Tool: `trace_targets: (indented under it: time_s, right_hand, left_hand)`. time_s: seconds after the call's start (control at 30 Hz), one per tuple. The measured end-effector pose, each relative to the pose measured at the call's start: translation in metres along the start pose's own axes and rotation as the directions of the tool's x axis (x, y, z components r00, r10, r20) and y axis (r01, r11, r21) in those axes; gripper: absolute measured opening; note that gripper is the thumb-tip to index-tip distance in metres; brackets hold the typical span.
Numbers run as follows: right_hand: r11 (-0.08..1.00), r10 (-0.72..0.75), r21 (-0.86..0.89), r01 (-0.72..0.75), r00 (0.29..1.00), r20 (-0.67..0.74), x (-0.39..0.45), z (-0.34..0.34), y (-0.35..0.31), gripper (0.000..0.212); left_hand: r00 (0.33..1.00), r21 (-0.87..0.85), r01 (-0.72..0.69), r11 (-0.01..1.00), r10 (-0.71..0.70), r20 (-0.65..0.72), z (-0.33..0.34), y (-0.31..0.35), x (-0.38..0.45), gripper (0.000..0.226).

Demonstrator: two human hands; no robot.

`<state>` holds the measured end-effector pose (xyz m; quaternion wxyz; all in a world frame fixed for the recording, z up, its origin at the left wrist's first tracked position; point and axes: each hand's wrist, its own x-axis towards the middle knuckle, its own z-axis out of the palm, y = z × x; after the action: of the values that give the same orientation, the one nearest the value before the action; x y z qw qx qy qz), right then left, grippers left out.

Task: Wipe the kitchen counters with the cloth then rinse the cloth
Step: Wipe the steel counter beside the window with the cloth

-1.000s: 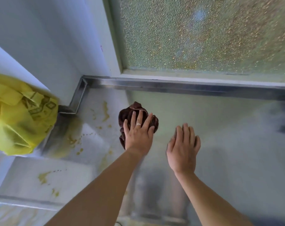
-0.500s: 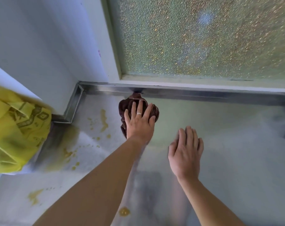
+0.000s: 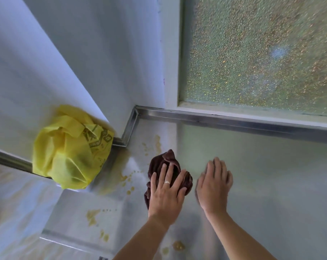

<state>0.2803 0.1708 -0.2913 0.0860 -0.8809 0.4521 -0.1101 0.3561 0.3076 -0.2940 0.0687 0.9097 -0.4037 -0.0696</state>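
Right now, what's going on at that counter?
A person is wiping a steel counter by a frosted window. The left hand presses flat on a bunched dark brown cloth; the right hand lies open on the bare metal beside it. Yellowish splatters remain to the left of the cloth, toward a yellow bag in the corner. No rinsing yet.
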Motion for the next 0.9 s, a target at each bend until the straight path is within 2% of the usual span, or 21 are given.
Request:
trace_targets:
  time_s: [0.07, 0.17, 0.23, 0.3, 0.4, 0.6, 0.73, 0.9]
  right_hand:
    - [0.998, 0.057, 0.015, -0.057, 0.998, 0.001, -0.001, 0.004, -0.010, 0.043]
    - [0.999, 0.053, -0.008, -0.053, 0.998, -0.020, -0.001, 0.009, -0.012, 0.045]
    - [0.998, 0.055, -0.027, -0.056, 0.998, -0.042, 0.002, 0.012, -0.012, 0.045]
    - [0.997, 0.057, -0.040, -0.060, 0.997, -0.057, 0.001, 0.013, -0.013, 0.043]
    - [0.997, 0.053, -0.046, -0.056, 0.997, -0.059, 0.002, 0.014, -0.014, 0.042]
    - [0.997, 0.055, -0.058, -0.058, 0.998, -0.043, 0.007, 0.016, -0.016, 0.044]
    - [0.997, 0.047, -0.063, -0.049, 0.998, -0.033, 0.019, 0.015, -0.021, 0.042]
    - [0.998, 0.048, -0.047, -0.050, 0.998, -0.035, 0.028, 0.018, -0.027, 0.042]
  left_hand:
    - [0.987, -0.028, 0.152, 0.988, -0.153, -0.044, 0.002, -0.003, 0.007, 0.054]
    - [0.896, -0.121, 0.412, 0.903, -0.426, -0.127, 0.001, -0.011, 0.040, 0.061]
    - [0.843, -0.143, 0.501, 0.853, -0.519, -0.140, -0.002, -0.019, 0.067, 0.065]
    - [0.836, -0.145, 0.516, 0.844, -0.533, -0.129, -0.007, -0.029, 0.090, 0.067]
    - [0.895, -0.119, 0.420, 0.900, -0.433, -0.111, -0.014, -0.043, 0.118, 0.066]
    - [0.992, -0.055, 0.120, 0.991, -0.122, -0.039, -0.024, -0.059, 0.154, 0.062]
    - [0.997, -0.041, -0.083, 0.996, 0.083, 0.007, -0.028, -0.061, 0.159, 0.059]
    - [0.949, -0.082, -0.314, 0.946, 0.316, 0.019, -0.034, -0.064, 0.143, 0.058]
